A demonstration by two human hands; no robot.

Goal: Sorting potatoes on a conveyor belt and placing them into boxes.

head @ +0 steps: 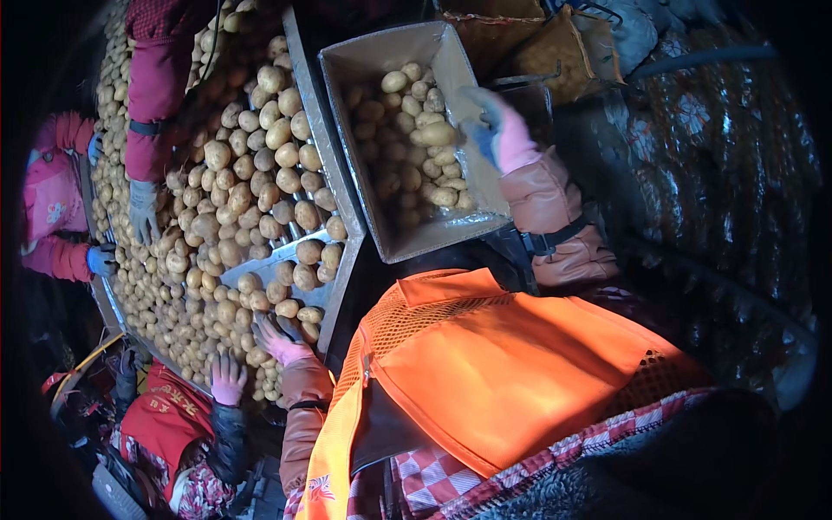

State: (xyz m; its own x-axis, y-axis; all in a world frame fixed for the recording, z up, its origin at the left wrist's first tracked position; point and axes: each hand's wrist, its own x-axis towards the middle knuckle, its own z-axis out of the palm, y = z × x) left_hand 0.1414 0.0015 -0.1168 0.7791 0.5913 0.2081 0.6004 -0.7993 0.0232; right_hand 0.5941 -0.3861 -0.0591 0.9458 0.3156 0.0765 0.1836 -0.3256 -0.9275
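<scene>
My left hand (pixel 284 343), in a pink and grey glove, lies against the potatoes (pixel 227 309) at the near edge of the sorting table. Its fingers are spread, and no potato is visibly enclosed. At the right rim of a cardboard box (pixel 403 42) is my right hand (pixel 500 127), blurred, with thumb and fingers apart and nothing seen in it. The box has a clear plastic liner (pixel 471 218) and holds a layer of potatoes (pixel 437 134); shadow darkens its left side. Larger potatoes (pixel 278 133) sit on metal rollers (pixel 296 227) beside the box.
A metal rail (pixel 335 195) separates table and box. A co-worker's gloved hand (pixel 144 209) reaches over the potatoes from above. Another co-worker's gloved hand (pixel 227 377) is at the lower edge, and a third person (pixel 55 195) stands at left. Open sacks (pixel 552 58) stand behind the box.
</scene>
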